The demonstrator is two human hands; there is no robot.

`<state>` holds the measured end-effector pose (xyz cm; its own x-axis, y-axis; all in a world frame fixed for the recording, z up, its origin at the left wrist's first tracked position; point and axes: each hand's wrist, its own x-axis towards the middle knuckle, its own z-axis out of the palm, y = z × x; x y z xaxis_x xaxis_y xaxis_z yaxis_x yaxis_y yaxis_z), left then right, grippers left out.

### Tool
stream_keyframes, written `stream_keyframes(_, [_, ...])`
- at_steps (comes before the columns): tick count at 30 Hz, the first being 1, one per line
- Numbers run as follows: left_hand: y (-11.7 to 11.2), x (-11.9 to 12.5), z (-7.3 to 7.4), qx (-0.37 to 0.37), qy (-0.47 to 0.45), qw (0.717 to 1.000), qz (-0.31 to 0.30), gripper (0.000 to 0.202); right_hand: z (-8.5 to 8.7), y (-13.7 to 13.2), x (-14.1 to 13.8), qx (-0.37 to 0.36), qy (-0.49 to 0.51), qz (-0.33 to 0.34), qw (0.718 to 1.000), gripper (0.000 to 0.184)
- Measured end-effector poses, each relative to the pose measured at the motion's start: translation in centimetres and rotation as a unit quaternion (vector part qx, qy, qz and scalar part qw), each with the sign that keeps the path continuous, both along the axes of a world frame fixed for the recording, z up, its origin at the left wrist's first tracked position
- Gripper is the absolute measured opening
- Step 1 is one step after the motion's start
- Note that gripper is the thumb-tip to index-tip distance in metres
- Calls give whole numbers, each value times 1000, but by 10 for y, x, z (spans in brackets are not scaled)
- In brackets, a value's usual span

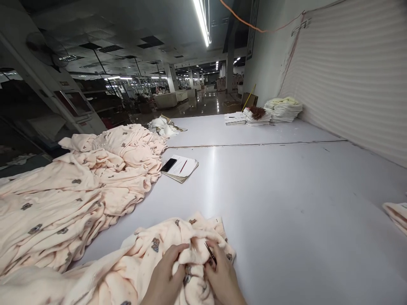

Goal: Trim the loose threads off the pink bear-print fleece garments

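A soft pale-pink fleece garment (133,254) with small grey-brown printed figures lies bunched at the near edge of the table. My left hand (168,271) grips a fold of it between thumb and fingers. Close beside it, my right hand (221,271) is closed around a pair of small dark thread snips (210,253), their pointed tips directed up and left. The fingers of this hand also press against the cloth. Part of the snips is hidden in the palm.
A large heap of matching pink garments (104,178) covers the table's left side. Beyond lie a notebook (187,167) with a phone (169,164) and pen, white scraps (162,126), and stacked folded cloth (282,111). Another pink piece (397,214) rests at the right edge.
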<state>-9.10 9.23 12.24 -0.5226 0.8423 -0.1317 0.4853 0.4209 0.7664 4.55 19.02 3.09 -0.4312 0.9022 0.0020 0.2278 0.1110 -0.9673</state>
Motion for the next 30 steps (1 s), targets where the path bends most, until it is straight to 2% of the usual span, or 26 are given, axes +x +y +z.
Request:
stream_keyframes(3, [-6, 2, -1, 34, 46, 998, -28, 22, 7, 15, -3, 10, 21, -19, 1000, 24])
stream_keyframes(6, [-8, 3, 8, 53, 67, 994, -66, 19, 22, 27, -6, 10, 23, -49, 998, 23])
stream_keyframes(10, [-2, -3, 28, -22, -45, 992, -115, 29, 38, 27, -11, 15, 22, -39, 999, 18])
stream_keyframes(13, [4, -8, 37, -59, -105, 989, -84, 25, 44, 23, -16, 16, 12, -32, 999, 16])
stream_keyframes(17, [10, -12, 29, -40, -209, 977, -19, 20, 47, 29, -26, 20, -1, -38, 999, 11])
stream_keyframes(19, [10, -15, 23, -26, -305, 952, 22, 24, 48, 33, -31, 25, -4, -35, 999, 8])
stream_keyframes(21, [8, -18, 17, -2, -410, 909, 70, 29, 51, 33, -33, 31, -5, -22, 999, 7])
stream_keyframes(24, [4, -22, 13, 39, -507, 850, 136, 28, 56, 24, -27, 33, -5, 38, 999, 9])
stream_keyframes(27, [2, -23, 14, 62, -540, 823, 165, 23, 59, 9, -17, 38, 9, 104, 994, 17])
stream_keyframes(30, [3, -20, 20, 86, -558, 815, 132, 24, 60, 0, -12, 66, 13, 125, 990, 21])
